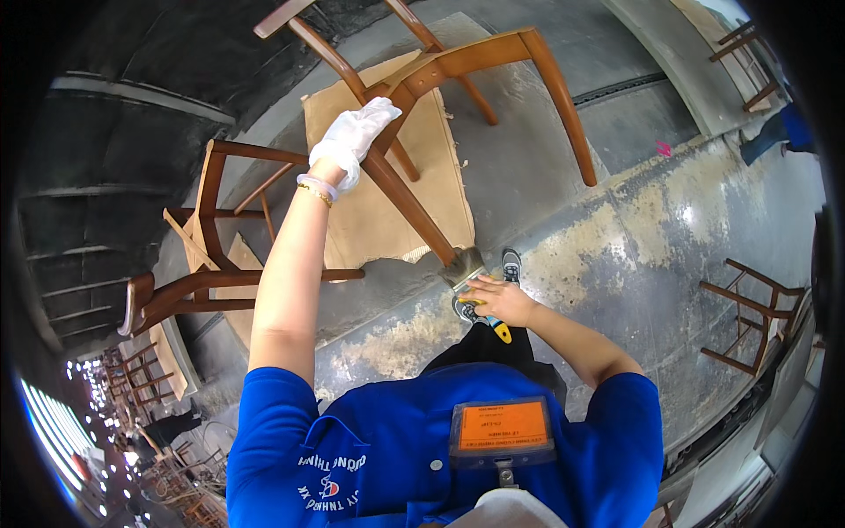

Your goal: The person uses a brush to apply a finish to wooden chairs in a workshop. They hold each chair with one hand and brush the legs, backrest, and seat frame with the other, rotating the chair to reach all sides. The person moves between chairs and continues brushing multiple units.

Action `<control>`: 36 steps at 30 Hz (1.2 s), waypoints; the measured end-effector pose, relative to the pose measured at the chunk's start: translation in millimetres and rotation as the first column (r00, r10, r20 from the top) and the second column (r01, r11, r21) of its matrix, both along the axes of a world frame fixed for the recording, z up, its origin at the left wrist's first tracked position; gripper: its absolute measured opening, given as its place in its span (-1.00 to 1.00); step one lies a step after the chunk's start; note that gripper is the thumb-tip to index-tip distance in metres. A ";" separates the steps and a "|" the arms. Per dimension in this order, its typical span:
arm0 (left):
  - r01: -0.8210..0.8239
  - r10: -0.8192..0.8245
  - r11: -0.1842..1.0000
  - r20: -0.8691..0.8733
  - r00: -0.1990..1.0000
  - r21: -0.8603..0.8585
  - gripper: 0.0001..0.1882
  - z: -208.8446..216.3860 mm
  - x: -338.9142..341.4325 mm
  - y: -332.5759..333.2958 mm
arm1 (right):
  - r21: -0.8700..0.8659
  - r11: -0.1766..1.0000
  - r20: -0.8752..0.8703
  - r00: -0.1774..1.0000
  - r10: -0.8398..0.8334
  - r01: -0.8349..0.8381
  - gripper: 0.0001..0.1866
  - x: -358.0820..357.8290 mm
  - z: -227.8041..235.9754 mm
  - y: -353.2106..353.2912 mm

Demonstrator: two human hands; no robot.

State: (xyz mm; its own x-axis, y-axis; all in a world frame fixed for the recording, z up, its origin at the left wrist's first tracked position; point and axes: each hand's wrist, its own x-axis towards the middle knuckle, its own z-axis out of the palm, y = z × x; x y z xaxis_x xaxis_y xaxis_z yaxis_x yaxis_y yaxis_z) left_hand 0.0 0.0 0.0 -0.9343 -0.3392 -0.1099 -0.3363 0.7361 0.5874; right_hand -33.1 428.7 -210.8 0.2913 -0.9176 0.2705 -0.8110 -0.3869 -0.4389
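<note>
In a white glove, my left hand [356, 136] is closed on a brown wooden chair frame [409, 202], at the joint where a leg meets the seat rail. The frame is tilted, and that leg slants down toward my body. My bare right hand [502, 302] grips a wide flat paintbrush [471, 271] with a yellow and blue handle. The dark bristles are at the near end of the leg and seem to touch it. Part of the handle is hidden beneath my fingers.
A flattened cardboard sheet [378, 220] lies on the grey floor under the frame. Another brown chair frame [207, 264] stands close on my left. More frames are at the right [753, 315] and upper right [746, 66]. Another person's legs [764, 141] show at the right edge.
</note>
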 end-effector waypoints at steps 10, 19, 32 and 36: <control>-0.127 0.130 0.984 -0.020 0.991 0.127 -0.43 -3.0 -0.2 20.0 | 0.347 0.928 0.423 0.861 -0.282 0.134 -0.72 12.6 41.7 -0.9; -0.047 0.055 0.995 -0.090 0.994 0.092 -0.45 -7.0 -1.3 8.5 | 0.410 0.873 0.639 0.599 -0.481 0.264 -0.80 15.7 18.4 -2.3; -0.212 0.255 0.911 -0.079 0.964 0.354 -0.47 -2.5 -3.9 34.0 | 0.486 0.769 0.819 -0.525 -0.233 0.416 -0.73 -26.8 126.7 -141.3; -0.168 0.205 0.957 -0.141 0.969 0.238 -0.57 -9.9 -2.7 43.0 | 0.482 0.811 0.732 -0.661 -0.164 0.333 -0.72 -35.4 96.0 -137.6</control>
